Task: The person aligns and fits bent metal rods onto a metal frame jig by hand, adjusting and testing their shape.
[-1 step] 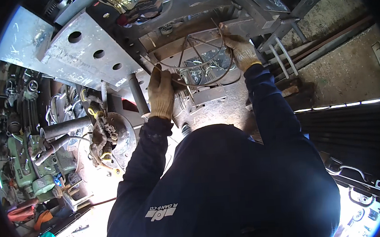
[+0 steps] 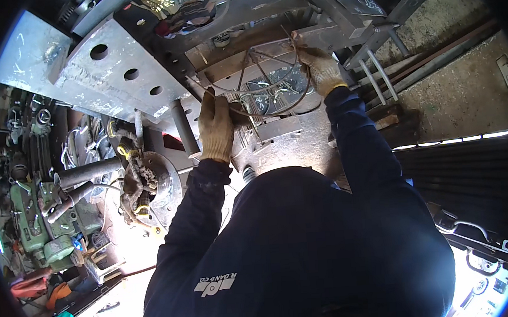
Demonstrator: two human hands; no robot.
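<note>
handling of the curved rod hoop (image 2: pixel 274 114) looks to be under way rather than finished. its rods already have their bend, and a few thin straight struts (image 2: pixel 261 68) appear to run across it from a meeting point on its far side; whether they are fixed to the hoop or only lie behind it, i cannot tell. what is left, as far as this view shows, is at least the release: the piece is up in both hands and has not been set down. i cannot judge whether any joining or further shaping remains.

the hoop lies between the two hands, ahead of the person's body. the left grip (image 2: pixel 215 126), in a pale work glove, is closed at the hoop's left end, with much of the contact hidden by the glove itself. the right grip (image 2: pixel 323 74), gloved as well, seems clamped on the right side of the hoop, farther out than the left one, with the rod's end rising beyond the fingers. most of the curve hangs free in the gap, bowing toward the near side.

beyond and below the hoop are loose thin rods (image 2: pixel 250 107) and a grey metal block (image 2: pixel 278 129). a steel beam with round holes (image 2: pixel 112 74) stands left of the left grip, with a dark round post (image 2: pixel 184 128) just beside that hand.
</note>
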